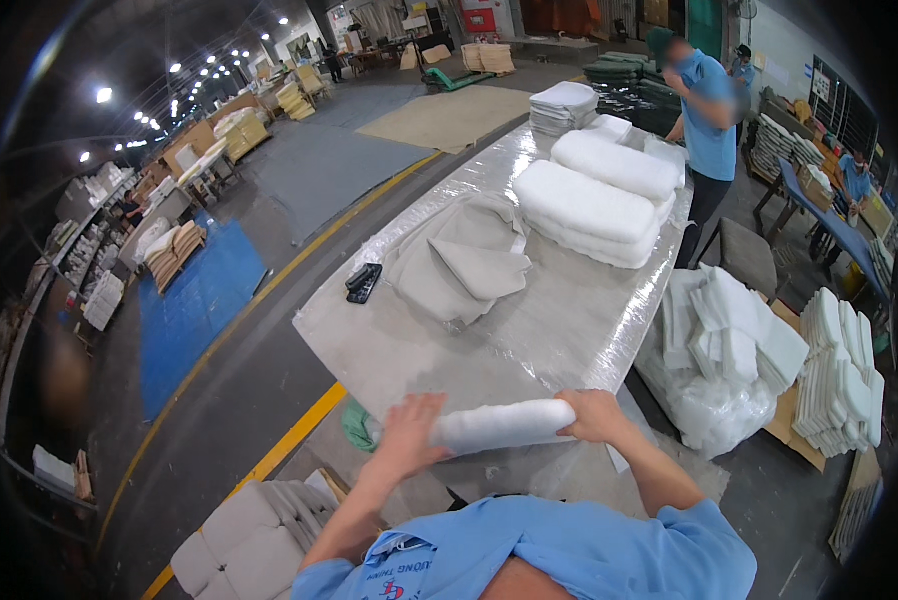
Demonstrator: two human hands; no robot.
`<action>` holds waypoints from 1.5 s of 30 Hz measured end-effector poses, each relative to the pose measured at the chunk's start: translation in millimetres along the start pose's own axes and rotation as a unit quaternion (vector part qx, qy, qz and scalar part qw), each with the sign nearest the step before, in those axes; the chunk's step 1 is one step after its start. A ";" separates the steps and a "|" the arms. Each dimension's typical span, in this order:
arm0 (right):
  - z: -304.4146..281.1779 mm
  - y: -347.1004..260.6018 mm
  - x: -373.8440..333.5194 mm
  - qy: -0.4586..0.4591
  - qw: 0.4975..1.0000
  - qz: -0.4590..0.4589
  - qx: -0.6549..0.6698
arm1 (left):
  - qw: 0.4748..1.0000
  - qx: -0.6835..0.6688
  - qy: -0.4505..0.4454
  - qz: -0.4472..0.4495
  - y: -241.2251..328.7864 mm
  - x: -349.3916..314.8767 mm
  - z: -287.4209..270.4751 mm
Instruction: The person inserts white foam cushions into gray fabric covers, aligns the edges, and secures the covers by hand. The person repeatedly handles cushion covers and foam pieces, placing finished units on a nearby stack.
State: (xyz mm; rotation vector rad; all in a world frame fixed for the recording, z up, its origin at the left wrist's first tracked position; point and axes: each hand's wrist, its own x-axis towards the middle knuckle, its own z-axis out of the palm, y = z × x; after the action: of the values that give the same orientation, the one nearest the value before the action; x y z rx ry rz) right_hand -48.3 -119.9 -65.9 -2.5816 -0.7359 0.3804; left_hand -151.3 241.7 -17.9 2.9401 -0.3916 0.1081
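A white, fluffy cushion pad (504, 426) is on edge at the near end of the plastic-covered table (449, 365), right in front of my body. My left hand (412, 435) rests against its left end with the fingers stretched out and apart. At the other end, my right hand (591, 414) is closed around the pad's corner. Beyond the pad lies a folded grey fabric cover (461, 262). To the left of that cover is a small black object (364, 284) whose kind I cannot make out.
White pads (591, 205) are stacked at the table's far right. A co-worker in blue (707, 100) stands beside them. Bagged white padding (719, 350) and more stacked pads (839, 375) sit right of the table. Grey cushions (254, 540) lie low at left, near a green bundle (357, 427).
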 end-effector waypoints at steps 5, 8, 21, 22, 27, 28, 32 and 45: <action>-0.8 -8.8 6.8 -0.020 1.000 0.013 -0.005 | 0.991 -0.075 -0.108 -0.017 17.7 34.8 29.3; 6.8 -24.2 -17.8 0.025 1.000 0.014 0.004 | 0.997 -0.064 -0.040 0.029 8.8 27.5 28.3; -2.4 12.1 159.8 -0.074 0.990 -0.104 0.064 | 0.996 -0.082 0.008 0.028 11.3 14.9 48.8; 4.0 6.2 188.5 -0.046 0.993 -0.093 0.055 | 0.996 -0.078 0.014 0.028 10.4 15.3 51.1; 28.2 -32.6 304.1 0.017 0.990 -0.030 -0.137 | 0.997 -0.063 0.047 0.024 6.8 9.5 59.7; 32.3 -37.4 318.0 0.011 0.981 -0.018 -0.192 | 0.996 -0.057 0.058 0.022 6.0 8.4 61.2; 35.7 -19.8 351.8 0.031 0.976 -0.020 -0.216 | 0.995 -0.075 0.063 0.027 8.9 9.4 56.3; -214.7 -37.0 244.5 0.296 0.888 -0.101 0.339 | 0.992 -0.085 0.087 0.030 14.3 -1.3 57.9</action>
State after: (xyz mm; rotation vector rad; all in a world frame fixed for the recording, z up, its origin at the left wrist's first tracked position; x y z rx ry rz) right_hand 215.6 -26.3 103.9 -1.7806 -0.5093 -0.1975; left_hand -153.5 218.0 -72.6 2.7254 -0.4407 0.3198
